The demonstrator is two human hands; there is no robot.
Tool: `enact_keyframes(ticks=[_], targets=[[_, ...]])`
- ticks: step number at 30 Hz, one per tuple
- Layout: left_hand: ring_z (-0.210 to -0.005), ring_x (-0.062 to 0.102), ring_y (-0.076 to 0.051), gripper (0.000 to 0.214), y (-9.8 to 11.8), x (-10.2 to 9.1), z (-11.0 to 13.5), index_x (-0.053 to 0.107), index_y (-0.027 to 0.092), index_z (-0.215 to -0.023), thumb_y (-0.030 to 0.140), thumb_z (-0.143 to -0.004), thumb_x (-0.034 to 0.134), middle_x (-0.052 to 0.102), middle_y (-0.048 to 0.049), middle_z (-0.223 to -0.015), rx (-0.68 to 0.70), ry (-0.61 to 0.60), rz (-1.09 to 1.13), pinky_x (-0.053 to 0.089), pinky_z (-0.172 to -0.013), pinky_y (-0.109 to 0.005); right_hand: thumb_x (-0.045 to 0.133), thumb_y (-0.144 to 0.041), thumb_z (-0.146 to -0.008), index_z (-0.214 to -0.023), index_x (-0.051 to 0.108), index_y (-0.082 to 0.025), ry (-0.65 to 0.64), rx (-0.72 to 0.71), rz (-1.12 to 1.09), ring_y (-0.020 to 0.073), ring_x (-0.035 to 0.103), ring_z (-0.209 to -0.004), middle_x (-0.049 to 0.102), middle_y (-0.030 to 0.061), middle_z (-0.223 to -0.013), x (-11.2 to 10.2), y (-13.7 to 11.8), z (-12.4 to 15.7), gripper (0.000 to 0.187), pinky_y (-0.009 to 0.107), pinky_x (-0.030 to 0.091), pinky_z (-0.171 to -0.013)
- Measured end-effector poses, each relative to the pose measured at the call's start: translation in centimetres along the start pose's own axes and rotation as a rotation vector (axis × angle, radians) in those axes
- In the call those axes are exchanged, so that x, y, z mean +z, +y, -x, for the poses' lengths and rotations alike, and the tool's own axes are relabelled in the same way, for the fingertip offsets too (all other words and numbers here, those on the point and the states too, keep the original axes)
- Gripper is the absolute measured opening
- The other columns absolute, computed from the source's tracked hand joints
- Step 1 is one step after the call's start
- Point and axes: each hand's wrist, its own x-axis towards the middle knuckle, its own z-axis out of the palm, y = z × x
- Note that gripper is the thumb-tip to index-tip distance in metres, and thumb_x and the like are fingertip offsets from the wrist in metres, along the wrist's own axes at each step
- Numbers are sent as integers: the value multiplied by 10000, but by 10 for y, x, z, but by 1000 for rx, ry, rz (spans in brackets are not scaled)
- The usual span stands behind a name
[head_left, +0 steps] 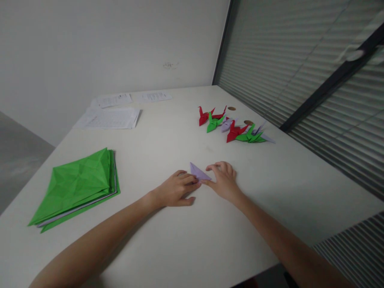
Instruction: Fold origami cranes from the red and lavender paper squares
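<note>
A small piece of light purple paper, folded to a triangle, lies on the white table in front of me. My left hand holds it down with the fingertips at its lower left edge, the thumb resting apart on the table. At the paper's right corner is my right hand, its thumb touching the lower edge. The right index finger arches above, apart from the thumb, and the other fingers are bent. The fingertips partly cover the paper's lower side.
A stack of creased green and purple paper sheets lies at left. Several folded paper cranes in red, green and purple stand at back right, near round holes in the table. Printed sheets lie at far left. Window blinds border the right.
</note>
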Motion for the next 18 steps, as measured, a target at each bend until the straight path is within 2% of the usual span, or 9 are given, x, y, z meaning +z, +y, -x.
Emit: enact_keyframes(ticks=[5, 8, 10, 12, 15, 18], targets=[[-1166, 558, -277, 498, -1, 1, 1, 523, 146, -1335, 431, -930, 472, 595, -150, -1248, -2, -3, -4, 368, -1057, -446, 695, -496, -792, -1004, 664, -300, -41, 116, -15, 342, 477, -1098, 550, 106, -1129, -3, 23, -5, 290, 506, 377, -876], [-1191, 544, -279, 500, 1, 0, 1, 494, 156, -1361, 422, -939, 459, 574, -157, -1279, -2, 9, 5, 362, -1067, -462, 636, -400, -865, -1046, 680, -306, -79, -55, -132, 296, 500, -1093, 583, 87, -1103, -7, 25, -5, 209, 486, 380, -928], [-1205, 535, -282, 512, 3, -1, 2, 454, 158, -1388, 403, -939, 465, 549, -162, -1313, -1, 14, 22, 359, -1077, -477, 613, -361, -890, -1121, 673, -303, -101, -208, -210, 275, 493, -1110, 594, 83, -1115, -9, 20, -4, 245, 467, 379, -965], [-1225, 519, -278, 550, 5, -2, 2, 387, 156, -1426, 385, -934, 476, 516, -167, -1348, -3, 27, 58, 376, -1076, -468, 642, -324, -873, -1145, 673, -293, -111, -275, -246, 275, 480, -1121, 594, 87, -1136, -10, 13, -2, 276, 468, 384, -983], [-1244, 495, -265, 622, 6, -2, 2, 276, 152, -1471, 379, -931, 487, 482, -179, -1366, -27, 83, 115, 426, -1039, -424, 671, -196, -826, -995, 707, -257, -112, -277, -306, 262, 505, -1074, 608, 83, -1102, -14, 3, -2, 183, 453, 416, -965], [-1270, 473, -289, 706, 5, 0, 4, 218, 144, -1478, 427, -908, 525, 473, -204, -1367, -62, 186, 70, 412, -1029, -455, 619, -140, -830, -812, 659, -224, -174, -308, -506, 228, 559, -973, 643, 62, -960, -20, -3, -4, 94, 408, 458, -900]])
